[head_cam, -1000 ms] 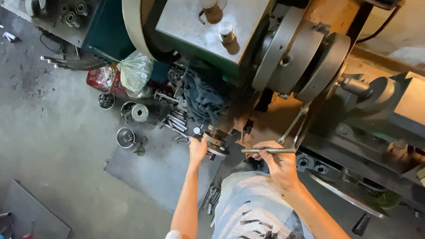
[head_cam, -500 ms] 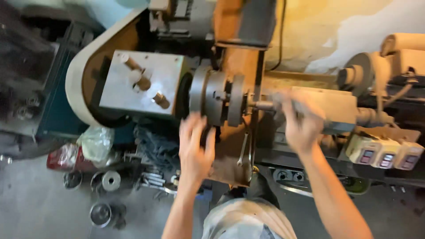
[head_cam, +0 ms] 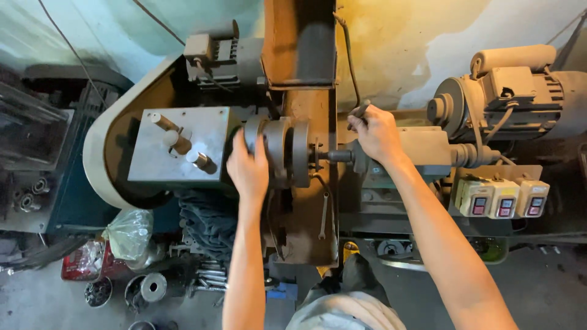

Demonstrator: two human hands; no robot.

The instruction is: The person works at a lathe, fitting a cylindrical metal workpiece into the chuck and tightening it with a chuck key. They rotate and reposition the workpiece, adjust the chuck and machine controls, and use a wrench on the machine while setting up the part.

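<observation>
I look down on a small metal lathe. My left hand (head_cam: pixel 247 166) lies flat on the round grey chuck (head_cam: pixel 287 153), fingers wrapped over its rim. My right hand (head_cam: pixel 374 133) is closed around a dark metal handle (head_cam: pixel 359 111) on top of the grey tool block (head_cam: pixel 422 153), just right of the chuck. A short dark round workpiece (head_cam: pixel 337 156) sticks out of the chuck toward that block. The grey headstock box (head_cam: pixel 183 146) with two levers sits left of my left hand.
An electric motor (head_cam: pixel 520 91) stands at the right, with a row of three switch boxes (head_cam: pixel 501 197) below it. A wrench (head_cam: pixel 323 217) hangs under the chuck. A plastic bag (head_cam: pixel 128 232), metal rings and scrap parts lie on the floor at lower left.
The view has risen from the floor and the lathe's underside to its top. My left hand moved onto the chuck, and my right hand went from a rod to the handle by the tool block.
</observation>
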